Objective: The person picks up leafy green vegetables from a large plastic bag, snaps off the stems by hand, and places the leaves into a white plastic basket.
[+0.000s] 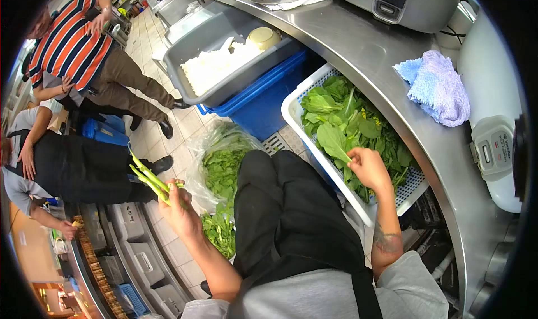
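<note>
Several pale green vegetable stems (pixel 149 179) stick up out of my left hand (pixel 180 207), whose fingers are closed round their lower ends. My right hand (pixel 368 169) pinches the stalk of a broad green leaf (pixel 332 142) over a white perforated basket (pixel 292 107). Loose leafy greens (pixel 367 129) fill this basket, with a few small yellow flowers among them. Left of my knees, a clear plastic bag (pixel 197 151) on the floor holds more leafy greens (pixel 219 170). Further greens (pixel 220 231) lie below the bag, partly hidden by my left forearm.
A grey tub (pixel 185 50) of white food with a bowl sits on a blue bin (pixel 263 114). A steel counter (pixel 358 33) curves along the right, bearing a cloth (pixel 437 89) and cookers (pixel 412 5). Two people (pixel 73 44) (pixel 73 162) stand at left near shelved grey containers (pixel 143 263).
</note>
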